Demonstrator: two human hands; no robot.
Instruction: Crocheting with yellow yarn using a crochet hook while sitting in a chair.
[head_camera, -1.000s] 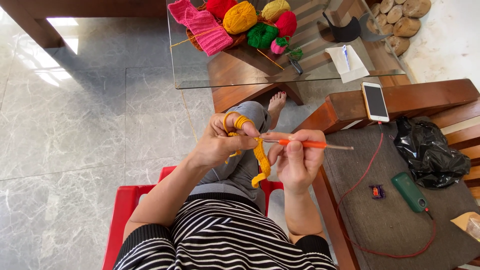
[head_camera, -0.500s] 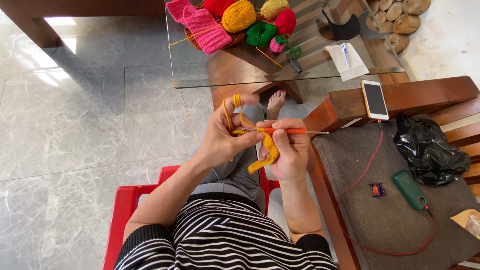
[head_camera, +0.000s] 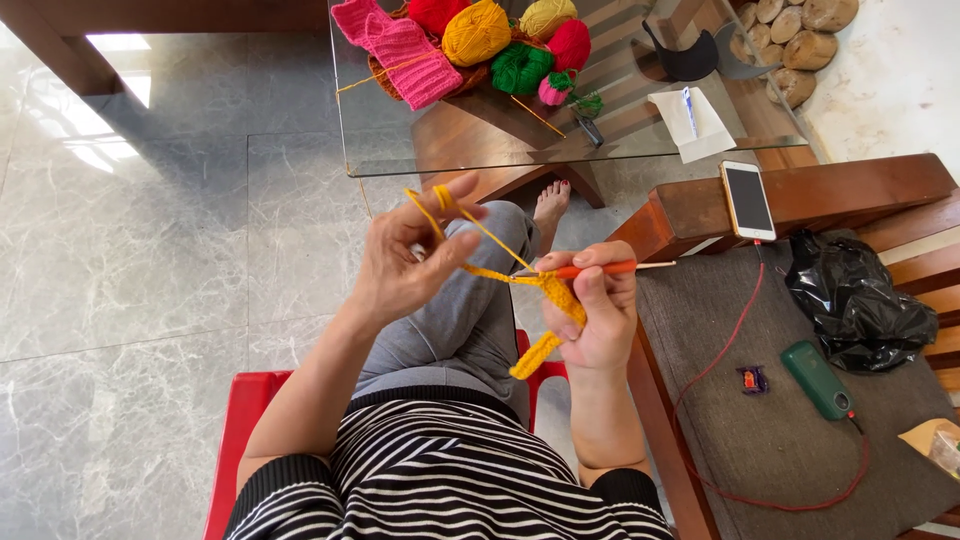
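- Your right hand (head_camera: 598, 315) is closed around the hook (head_camera: 592, 268), thumb and fingers pinching the orange handle so it lies roughly level, metal end poking out to the right toward the bench.
- That same hand is also pinching the strip (head_camera: 552, 318), the yellow crocheted piece. It sits right under the hook, touching your fingers, and its loose end dangles down below the hand over your lap.
- Your left hand (head_camera: 405, 262) is up and to the left of the right one, fingers half spread, not a fist. The yarn (head_camera: 470, 222) is looped over the raised fingers and runs taut down and right to the hook tip.
- So the work sits between both hands: the strip at the right grip, the strand tensioned off the left.
- Further out, the glass table (head_camera: 620, 135) has a pink knit piece (head_camera: 400, 45) and a pile of yarn balls (head_camera: 500, 40) in yellow, red and green.
- On your right, a phone (head_camera: 747, 199) rests on the wooden bench arm with a red cable (head_camera: 730, 350) trailing over the grey cushion, near a green gadget (head_camera: 818, 380) and a black bag (head_camera: 855, 300).
- You're sitting on a red stool (head_camera: 240, 440).
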